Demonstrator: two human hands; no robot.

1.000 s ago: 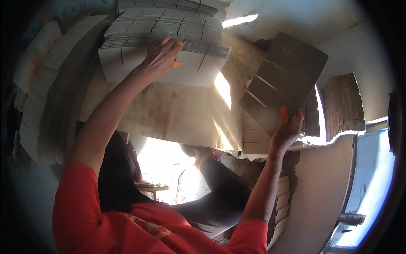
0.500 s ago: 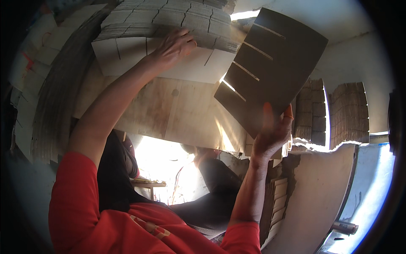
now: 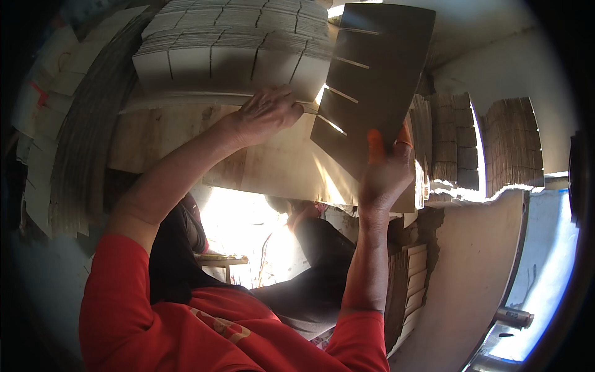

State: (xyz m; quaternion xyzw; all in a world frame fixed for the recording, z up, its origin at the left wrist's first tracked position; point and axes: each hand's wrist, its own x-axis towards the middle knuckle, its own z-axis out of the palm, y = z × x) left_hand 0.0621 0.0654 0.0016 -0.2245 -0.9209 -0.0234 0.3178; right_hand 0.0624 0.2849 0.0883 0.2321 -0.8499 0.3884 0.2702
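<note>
A dark, flat cardboard sheet (image 3: 384, 80) with several parallel slots in its left edge is raised at the right. My right hand (image 3: 387, 177) grips its lower end, with orange covers on the thumb and a finger. My left hand (image 3: 269, 115) is closed, fingers curled, by the lower edge of a pale slotted cardboard sheet (image 3: 192, 67). Whatever its fingertips pinch, if anything, is hidden. That pale sheet fronts a thick stack of slotted cardboard (image 3: 248, 18) at the far side of the wooden board (image 3: 211, 139).
More cardboard stacks stand on the left (image 3: 93, 118) and on the right (image 3: 511, 146). Below the board are my legs, a small wooden stool (image 3: 224, 261) and bright light. At lower right, a metal cylinder (image 3: 514, 317) lies near a pale blue surface.
My left hand has come nearer and slightly right, off the stack's face. My right hand has shifted a little left and away with the dark sheet, which now stands more upright.
</note>
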